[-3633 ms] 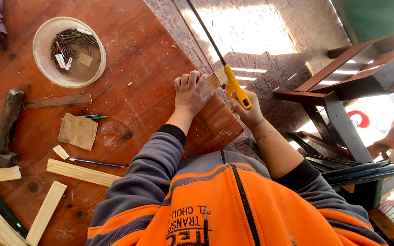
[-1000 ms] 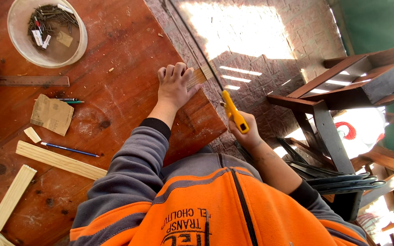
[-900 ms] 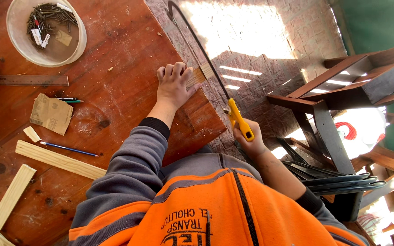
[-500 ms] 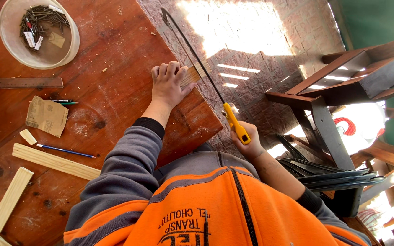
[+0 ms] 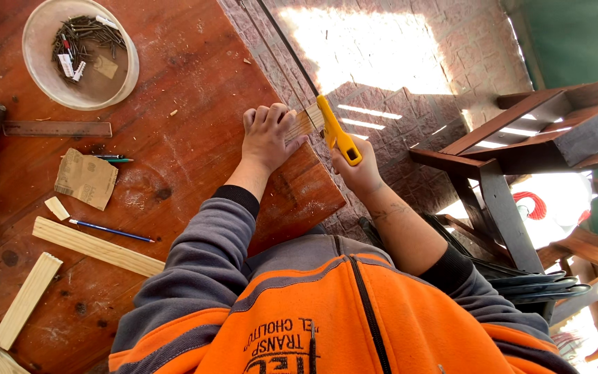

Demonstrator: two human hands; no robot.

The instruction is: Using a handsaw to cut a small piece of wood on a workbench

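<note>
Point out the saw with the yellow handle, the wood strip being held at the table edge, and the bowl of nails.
saw [image 5: 338, 136], head view, on its yellow handle.
wood strip [image 5: 307, 121], head view, on the end sticking past the fingers.
bowl of nails [image 5: 36, 69], head view, on its left rim.

Pale wood strip [image 5: 304, 122] overhanging table edge, yellow-handled saw [image 5: 337, 137] blade across it
</note>
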